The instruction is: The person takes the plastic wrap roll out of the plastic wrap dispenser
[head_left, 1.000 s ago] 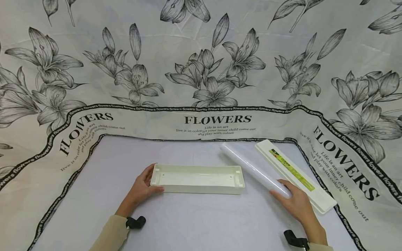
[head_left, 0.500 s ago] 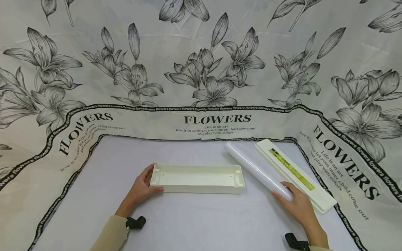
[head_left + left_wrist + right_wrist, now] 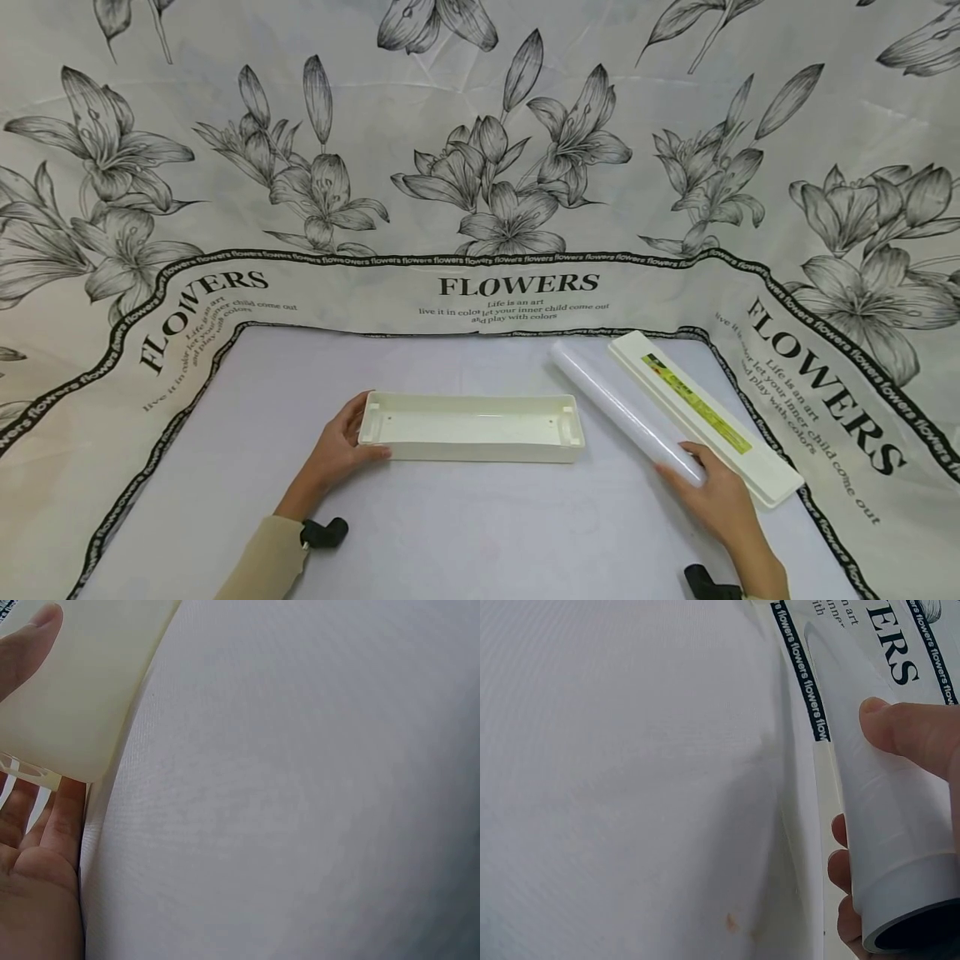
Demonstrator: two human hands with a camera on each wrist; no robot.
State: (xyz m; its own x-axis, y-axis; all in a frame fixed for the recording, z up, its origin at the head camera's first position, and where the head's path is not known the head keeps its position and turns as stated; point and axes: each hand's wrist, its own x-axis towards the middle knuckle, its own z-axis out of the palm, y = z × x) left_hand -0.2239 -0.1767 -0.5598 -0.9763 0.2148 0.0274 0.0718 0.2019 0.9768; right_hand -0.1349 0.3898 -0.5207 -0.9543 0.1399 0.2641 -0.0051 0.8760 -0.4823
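Observation:
A long cream-white plastic box (image 3: pixel 472 452), open at the top with no contents showing, lies in the middle of the white table. My left hand (image 3: pixel 339 450) grips its left end, thumb on the front wall; the left wrist view shows fingers under or behind the box's end (image 3: pixel 82 690). Off to the right, my right hand (image 3: pixel 712 493) holds the near end of a roll of cling film (image 3: pixel 618 404), which slants away to the back left. In the right wrist view the thumb lies across the film roll (image 3: pixel 896 802), several fingertips curl round its other side, and its hollow end faces the camera.
A long white lid (image 3: pixel 772 483) with a yellow-green label lies slanted just right of the roll. Flower-printed cloth (image 3: pixel 517 300) edges the table (image 3: pixel 480 533) at the back and sides and rises behind it.
My right hand has shifted slightly to the right and nearer with the roll, bringing it closer to the lid. My left hand and the box stay in place.

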